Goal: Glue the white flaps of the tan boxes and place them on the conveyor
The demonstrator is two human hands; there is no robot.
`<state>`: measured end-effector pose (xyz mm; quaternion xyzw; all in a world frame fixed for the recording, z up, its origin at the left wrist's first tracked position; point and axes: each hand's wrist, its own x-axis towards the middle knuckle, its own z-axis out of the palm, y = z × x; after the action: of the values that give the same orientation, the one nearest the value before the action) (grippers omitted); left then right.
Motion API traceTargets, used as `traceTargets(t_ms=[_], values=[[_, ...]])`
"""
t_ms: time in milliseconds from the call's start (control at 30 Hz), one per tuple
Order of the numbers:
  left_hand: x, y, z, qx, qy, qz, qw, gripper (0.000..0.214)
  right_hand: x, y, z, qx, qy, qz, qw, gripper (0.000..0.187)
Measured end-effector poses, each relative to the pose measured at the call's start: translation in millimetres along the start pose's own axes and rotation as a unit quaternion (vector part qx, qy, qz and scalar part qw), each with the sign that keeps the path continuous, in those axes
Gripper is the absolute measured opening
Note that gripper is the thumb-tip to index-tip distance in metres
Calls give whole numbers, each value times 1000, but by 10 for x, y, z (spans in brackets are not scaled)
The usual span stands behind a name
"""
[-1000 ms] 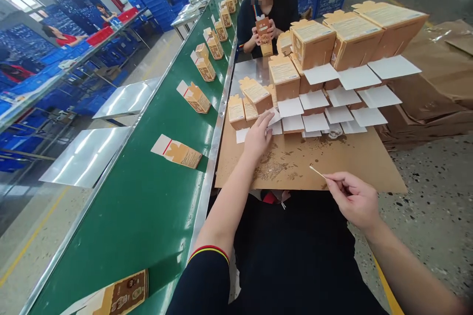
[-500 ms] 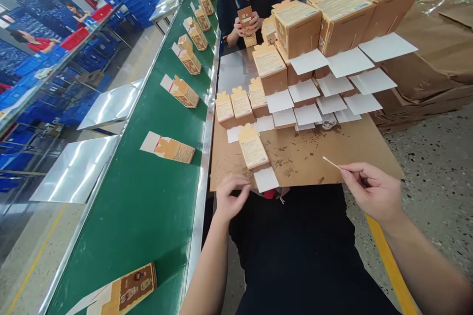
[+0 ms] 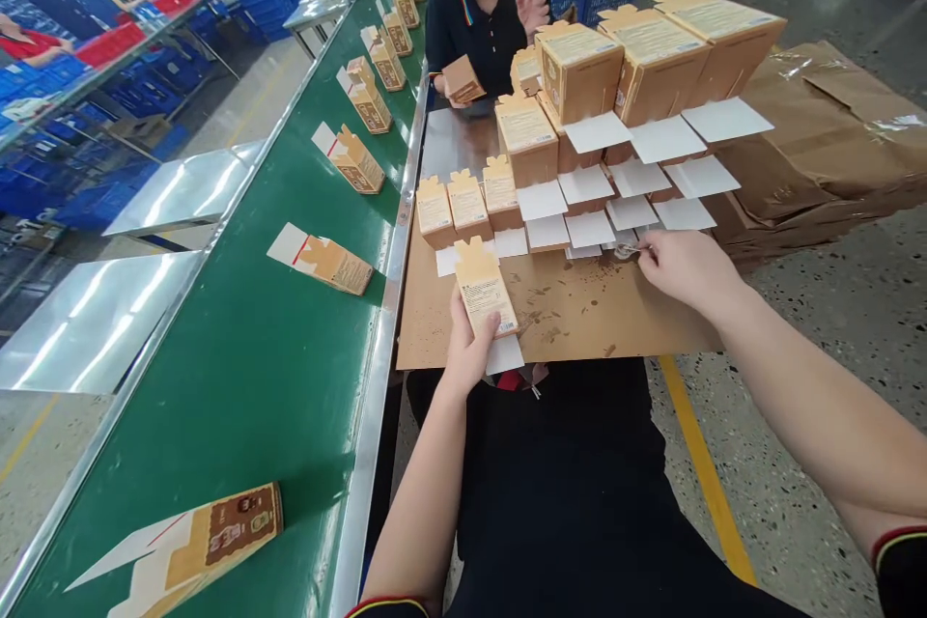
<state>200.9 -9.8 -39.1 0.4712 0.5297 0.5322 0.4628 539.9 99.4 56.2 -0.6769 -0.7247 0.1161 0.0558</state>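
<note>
My left hand [image 3: 469, 346] grips a small brown carton [image 3: 484, 290] with an open white flap [image 3: 504, 354] at the near edge of the cardboard sheet [image 3: 579, 319]. My right hand [image 3: 681, 263] is closed on a thin stick whose tip reaches a small clear dish [image 3: 624, 251] just under the stacked cartons. Rows of brown cartons with open white flaps [image 3: 601, 183] are piled in tiers at the back of the sheet.
A green conveyor belt [image 3: 275, 348] runs along the left and carries several brown cartons [image 3: 323, 261]. A person in a dark shirt [image 3: 492, 19] sits at the far end holding a carton. Large brown paper bundles [image 3: 818, 154] lie on the floor at right.
My left hand pulled one carton from the pile to the sheet's near edge and now grips it. My right hand moved forward with the stick to the small dish.
</note>
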Motion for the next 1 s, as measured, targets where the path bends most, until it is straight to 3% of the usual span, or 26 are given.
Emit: traceTargets(t_ms=[100,200,300,400,500,567,800,900,1000], values=[[-90,98,-63,-142,1,-35,989,98,-43,19,19,3,23,-5,1000,17],[-45,134,-109,-187,33,-53,980,90,-293,-31,167,96,66,-26,993,17],[51,86,-132,-164,68,-47,983,83,-697,-309,543,244,39,-130,960,21],[98,19,-157,-130,79,-45,987,87,-1014,-702,1042,286,53,-252,923,24],[86,-13,-193,-83,71,-33,993,87,-1091,-960,1426,252,105,-274,922,25],[70,-18,-210,-49,68,-22,996,87,-1063,-1014,1562,224,110,-269,930,25],[19,-82,-98,-3,69,-11,998,86,-1087,-987,1582,226,94,-317,917,29],[-57,-96,2,51,85,28,995,88,-1171,-898,1488,271,105,-305,907,27],[-164,-80,65,134,87,27,987,84,-1286,-725,1360,315,105,-274,903,24]])
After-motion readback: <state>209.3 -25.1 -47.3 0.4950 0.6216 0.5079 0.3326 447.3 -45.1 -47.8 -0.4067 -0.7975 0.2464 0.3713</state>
